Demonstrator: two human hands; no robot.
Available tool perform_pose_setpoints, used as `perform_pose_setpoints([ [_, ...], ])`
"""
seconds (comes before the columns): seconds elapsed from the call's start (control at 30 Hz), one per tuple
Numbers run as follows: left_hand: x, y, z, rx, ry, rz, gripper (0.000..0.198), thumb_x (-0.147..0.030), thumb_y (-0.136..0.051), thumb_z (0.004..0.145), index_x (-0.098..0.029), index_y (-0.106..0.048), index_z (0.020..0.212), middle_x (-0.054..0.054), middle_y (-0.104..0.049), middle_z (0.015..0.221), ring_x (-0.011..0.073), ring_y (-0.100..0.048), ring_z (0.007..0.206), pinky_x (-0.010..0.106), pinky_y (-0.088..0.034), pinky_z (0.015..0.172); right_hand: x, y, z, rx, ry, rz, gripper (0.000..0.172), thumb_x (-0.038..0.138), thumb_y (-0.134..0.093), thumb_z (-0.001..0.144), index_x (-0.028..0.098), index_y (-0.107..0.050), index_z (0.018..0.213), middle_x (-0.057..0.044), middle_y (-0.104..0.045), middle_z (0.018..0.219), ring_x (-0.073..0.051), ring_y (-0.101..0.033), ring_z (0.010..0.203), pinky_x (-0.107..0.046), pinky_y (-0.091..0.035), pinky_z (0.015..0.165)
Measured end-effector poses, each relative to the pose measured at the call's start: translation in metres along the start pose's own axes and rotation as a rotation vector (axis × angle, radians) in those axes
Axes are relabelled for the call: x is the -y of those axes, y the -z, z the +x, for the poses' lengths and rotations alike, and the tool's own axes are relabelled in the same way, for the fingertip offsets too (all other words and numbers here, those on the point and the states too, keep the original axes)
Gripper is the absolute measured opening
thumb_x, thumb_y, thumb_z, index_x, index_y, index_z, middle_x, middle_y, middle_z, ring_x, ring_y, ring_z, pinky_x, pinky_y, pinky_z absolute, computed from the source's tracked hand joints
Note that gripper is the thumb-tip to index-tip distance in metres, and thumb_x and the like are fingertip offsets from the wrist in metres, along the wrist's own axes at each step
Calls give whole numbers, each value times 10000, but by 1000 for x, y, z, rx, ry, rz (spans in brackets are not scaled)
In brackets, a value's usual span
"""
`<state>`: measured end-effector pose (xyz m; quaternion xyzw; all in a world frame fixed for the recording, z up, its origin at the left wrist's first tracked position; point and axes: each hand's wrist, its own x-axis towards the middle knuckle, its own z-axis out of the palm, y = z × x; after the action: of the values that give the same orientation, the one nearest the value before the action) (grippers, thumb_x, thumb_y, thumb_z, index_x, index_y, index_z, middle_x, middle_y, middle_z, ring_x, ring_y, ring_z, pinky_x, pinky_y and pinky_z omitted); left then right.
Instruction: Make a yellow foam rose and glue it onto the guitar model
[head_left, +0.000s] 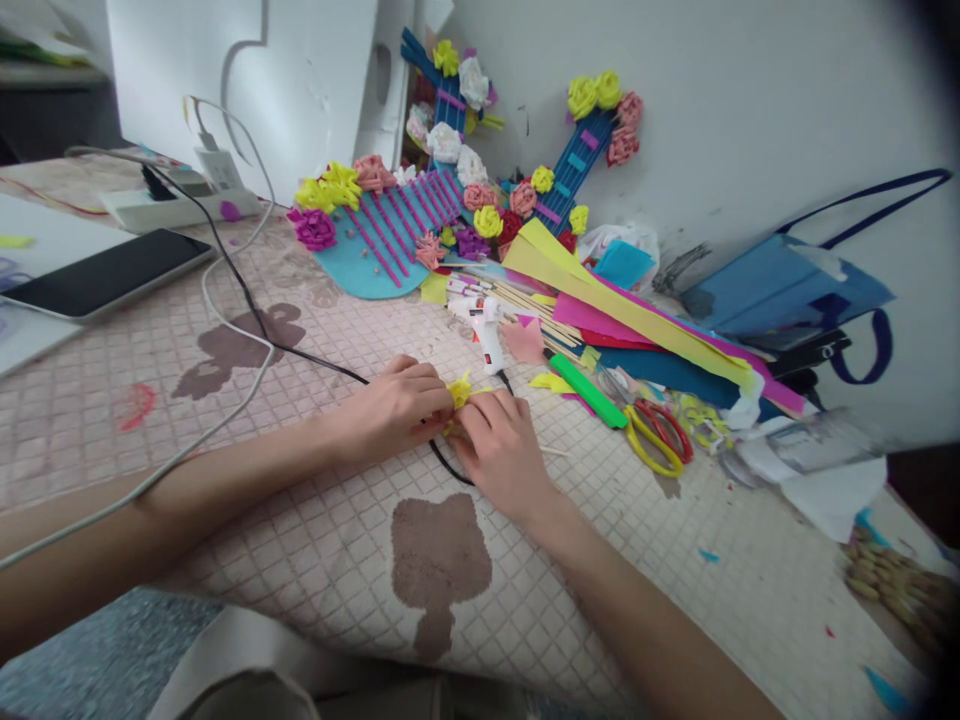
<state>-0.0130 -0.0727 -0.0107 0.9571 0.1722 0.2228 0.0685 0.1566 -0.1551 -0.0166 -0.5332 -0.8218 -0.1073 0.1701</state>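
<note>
Both hands meet over the table around a small yellow paper flower. My left hand pinches its left side, fingers curled. From the right, my right hand closes its fingers on the same flower. Part of the flower is hidden by the fingertips. A thin wooden stick pokes out to the right of my right hand; whether it joins the flower I cannot tell. Just beyond the hands lies a white glue gun, its black cord running under them.
Blue guitar-shaped pieces with paper flowers lean at the back. Crepe paper strips, a green cutter and scissors lie to the right. A tablet, power strip and a white cable across my left forearm are on the left.
</note>
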Motion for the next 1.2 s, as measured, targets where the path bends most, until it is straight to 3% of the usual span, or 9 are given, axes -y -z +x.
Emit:
perform_pose_setpoints([
  [0.43, 3, 3, -1, -1, -21, -39, 67, -167, -527, 842, -172, -582, 805, 6, -625, 790, 157, -546, 834, 323, -349, 805, 0, -2, 0, 1, 28, -38, 168, 183, -432, 925, 162, -574, 837, -60, -581, 849, -219, -470, 878, -358, -326, 728],
  [0.73, 6, 4, -2, 3, -28, -27, 78, -168, -537, 832, -193, -607, 857, 2, -645, 839, 168, -547, 881, 333, -343, 827, -4, -3, -1, 0, -23, 48, 84, 154, -493, 883, 165, -561, 834, -57, -585, 864, -221, -477, 890, -351, -355, 741],
  [1.2, 2, -8, 1, -51, -58, 60, 105, -197, -491, 892, -197, -596, 902, 22, -625, 874, 177, -511, 923, 341, -344, 858, -8, 1, -1, 17, -97, 147, 103, 155, -456, 896, 184, -526, 827, -64, -571, 869, -233, -477, 883, -356, -381, 751],
])
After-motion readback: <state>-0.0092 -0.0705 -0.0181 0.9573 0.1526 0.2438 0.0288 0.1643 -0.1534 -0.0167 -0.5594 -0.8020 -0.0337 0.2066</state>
